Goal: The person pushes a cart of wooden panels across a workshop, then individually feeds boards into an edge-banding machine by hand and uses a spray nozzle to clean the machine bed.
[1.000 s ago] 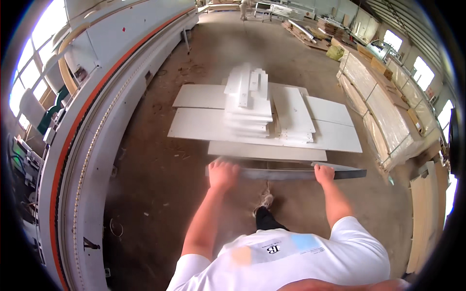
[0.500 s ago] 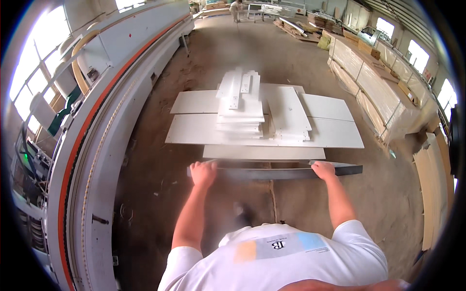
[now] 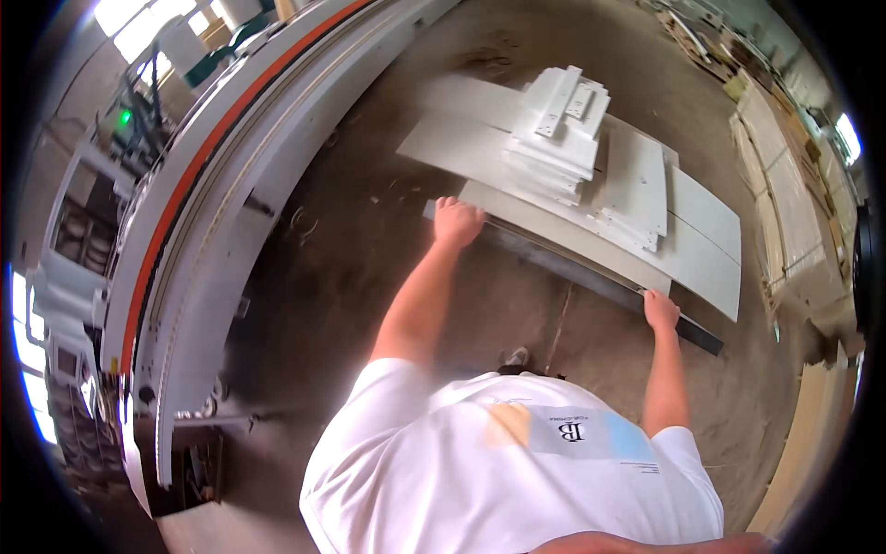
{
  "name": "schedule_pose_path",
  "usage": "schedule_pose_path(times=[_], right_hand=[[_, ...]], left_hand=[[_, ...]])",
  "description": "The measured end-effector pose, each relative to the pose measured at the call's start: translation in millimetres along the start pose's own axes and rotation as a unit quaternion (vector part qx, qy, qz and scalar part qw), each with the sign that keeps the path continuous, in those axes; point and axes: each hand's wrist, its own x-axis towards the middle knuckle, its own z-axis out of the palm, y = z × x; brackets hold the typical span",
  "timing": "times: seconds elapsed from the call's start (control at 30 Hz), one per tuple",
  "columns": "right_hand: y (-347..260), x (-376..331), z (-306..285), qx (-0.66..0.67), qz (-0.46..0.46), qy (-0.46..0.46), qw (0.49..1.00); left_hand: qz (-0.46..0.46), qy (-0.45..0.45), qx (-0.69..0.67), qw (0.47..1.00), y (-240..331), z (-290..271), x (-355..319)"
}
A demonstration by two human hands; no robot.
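Note:
A long dark grey bar point(image 3: 574, 271) slants down to the right in front of me. My left hand point(image 3: 459, 222) is wrapped round its top edge near the left end. Toward the right end, my right hand point(image 3: 661, 309) is closed on the same edge. Just beyond the bar lie large flat white panels point(image 3: 706, 235), with a narrower white panel point(image 3: 517, 210) along their near side. Smaller white boards point(image 3: 554, 148) are piled on top, some with small holes. Another low stack of white boards point(image 3: 637, 180) sits to their right. What supports the panels is hidden.
A long white machine point(image 3: 268, 175) with an orange-red stripe runs along my left. On the right stand a wrapped pale stack point(image 3: 798, 189) and tan sheets point(image 3: 803, 434). Concrete floor point(image 3: 369, 268) lies between the machine and the bar.
The view has swung left, so the bar and panels now appear tilted and farther right. Both hands keep their hold on the bar. More of the machine's near end shows.

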Motion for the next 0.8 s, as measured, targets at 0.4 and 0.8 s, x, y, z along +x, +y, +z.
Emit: schedule_pose_path(times=[0.4,0.8], right_hand=[[20,-230,70,-0.026,0.054,0.071,0.996],[21,-525,115,0.031,0.000,0.348,0.937]], left_hand=[[0.073,0.040,-0.105,0.991,-55,-80,-241],[0.135,0.325,-0.090,0.932,-65,-165,-492]])
